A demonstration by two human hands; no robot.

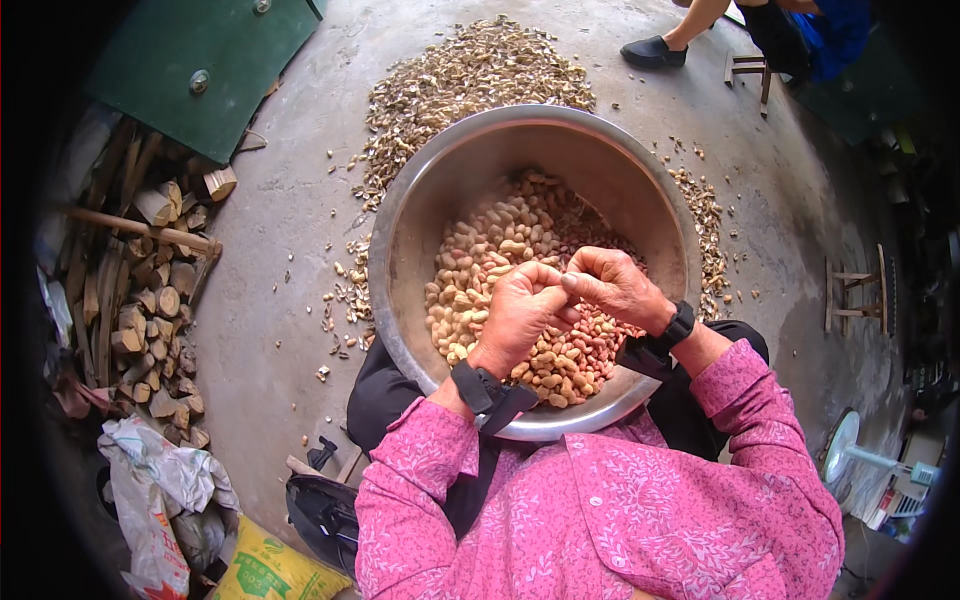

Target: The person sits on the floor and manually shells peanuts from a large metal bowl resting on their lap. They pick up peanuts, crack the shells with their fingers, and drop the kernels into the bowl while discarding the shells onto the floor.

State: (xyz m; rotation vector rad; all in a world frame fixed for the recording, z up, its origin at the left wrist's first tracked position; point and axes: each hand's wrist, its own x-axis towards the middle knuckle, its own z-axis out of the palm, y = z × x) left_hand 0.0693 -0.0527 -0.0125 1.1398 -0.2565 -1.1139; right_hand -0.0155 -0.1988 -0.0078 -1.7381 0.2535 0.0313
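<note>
Unshelled peanuts [498, 225] lie inside a wide metal basin [652, 215], mostly toward its left side and front, with reddish shelled kernels [612, 335] mixed in to the right. The left hand [525, 308] and right hand [622, 290] meet above them, fingers drawn into narrow pinches; whether anything is held between the fingertips cannot be told. Principal hazard, in this inspector's judgement: shell fragments dropping among the kernels, since the hands are directly over the basin. Secondary: the basin sits between the person's legs, its support hidden, so a shifted knee could tilt it and spill the contents. The black wrist straps [483, 388] hang near the rim and could snag. Surroundings: a heap of empty shells [470, 75] lies beyond the basin, with scatter on both sides that limits clean floor. Split firewood [155, 330] is stacked at left, a yellow bag [272, 568] lies at lower left, and a wooden stool [862, 292] and turquoise fan [880, 462] stand at right. Nothing visible obstructs the hands.
</note>
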